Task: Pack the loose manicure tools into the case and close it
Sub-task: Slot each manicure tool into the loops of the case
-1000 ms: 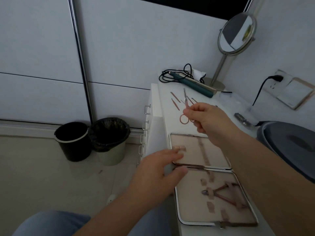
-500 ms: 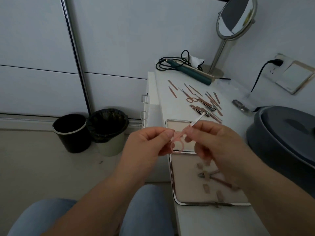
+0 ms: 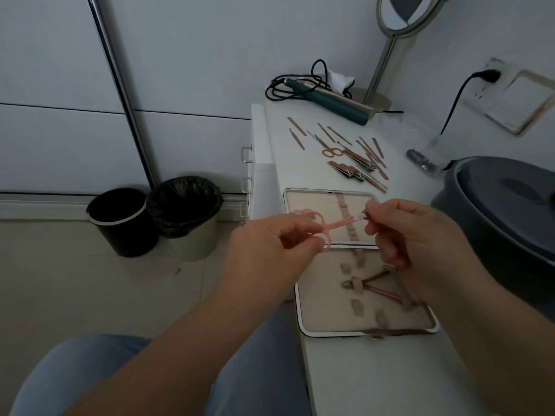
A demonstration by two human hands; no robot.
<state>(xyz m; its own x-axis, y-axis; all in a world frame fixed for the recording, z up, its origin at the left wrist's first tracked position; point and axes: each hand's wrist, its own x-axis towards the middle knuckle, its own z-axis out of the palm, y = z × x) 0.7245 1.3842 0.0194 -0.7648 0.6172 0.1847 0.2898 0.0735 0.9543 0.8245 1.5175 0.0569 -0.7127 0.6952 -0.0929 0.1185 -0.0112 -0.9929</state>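
Dim, flat, bluish light throughout, shadows barely there. Wide-angle bend bows the cabinet rail (image 3: 120, 91) near the left edge. Soft motion blur smears the hands; the white tabletop (image 3: 300, 151) shows no glare.

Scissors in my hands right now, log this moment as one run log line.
left hand: grips scissors handles | right hand: pinches blade tip | case: open, nipper strapped in

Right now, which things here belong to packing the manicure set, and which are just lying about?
Job in hand:
pink scissors, held by left hand and right hand
open case
nippers already strapped in
loose tools on the white top

Lying about:
hair straightener
standing mirror
two bins
grey basin
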